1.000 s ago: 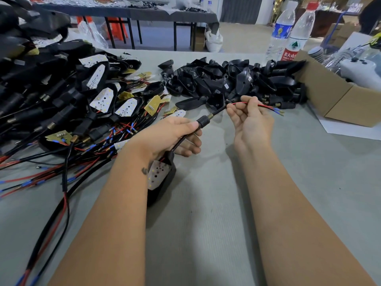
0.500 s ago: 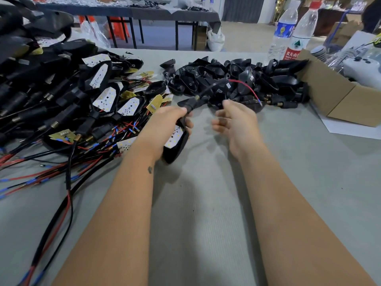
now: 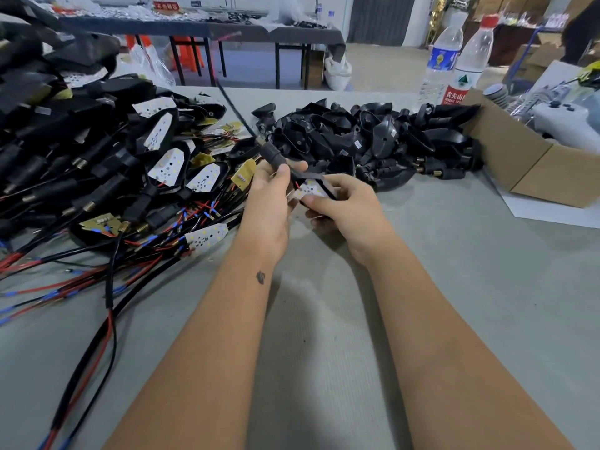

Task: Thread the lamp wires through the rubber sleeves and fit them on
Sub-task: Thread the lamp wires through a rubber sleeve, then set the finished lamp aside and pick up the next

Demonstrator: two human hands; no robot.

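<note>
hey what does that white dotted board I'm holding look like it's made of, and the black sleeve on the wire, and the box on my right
LED board: looks like a thin, white-coated circuit board, rigid and flat, dotted with small yellow LED chips.
Black sleeve: matte black, ribbed at the end, probably rubber or soft plastic; the look alone can't settle which.
Box: plain brown cardboard, dull finish, with a folded flap edge.

The red-labelled bottle (image 3: 467, 69) reads "农夫山"; the red sign (image 3: 166, 5) on the far table is illegible.

Bare forearms, no sleeves; small dark mark (image 3: 260, 277) on left wrist
</note>
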